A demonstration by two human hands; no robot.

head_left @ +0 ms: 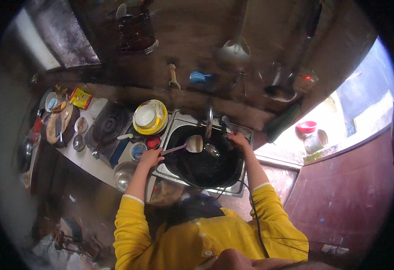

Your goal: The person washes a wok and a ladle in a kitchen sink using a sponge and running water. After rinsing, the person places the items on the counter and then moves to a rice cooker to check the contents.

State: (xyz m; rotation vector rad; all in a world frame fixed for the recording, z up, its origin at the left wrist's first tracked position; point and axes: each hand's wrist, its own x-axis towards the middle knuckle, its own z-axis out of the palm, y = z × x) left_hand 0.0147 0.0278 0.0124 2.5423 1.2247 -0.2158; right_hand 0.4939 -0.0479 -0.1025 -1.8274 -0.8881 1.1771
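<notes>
A large black wok [210,170] sits in the stainless steel sink [164,171], below the metal faucet [210,123]. My left hand [151,157] grips the handle of a turner [194,144], whose broad pale blade lies over the wok's inside. At the wok's far right rim, my right hand [239,139] is closed on the edge; its fingertips are partly hidden. A bright patch, perhaps water, shows in the wok below the faucet. Behind the sink's right side lies a metal utensil [226,122].
Left of the sink stand stacked yellow-rimmed plates with a white bowl [145,115], a gas stove [107,130], a metal bowl [124,177] and a round chopping board with a cleaver [59,130]. A ladle [234,52] hangs on the wall. A red basin [306,127] stands beyond the window opening.
</notes>
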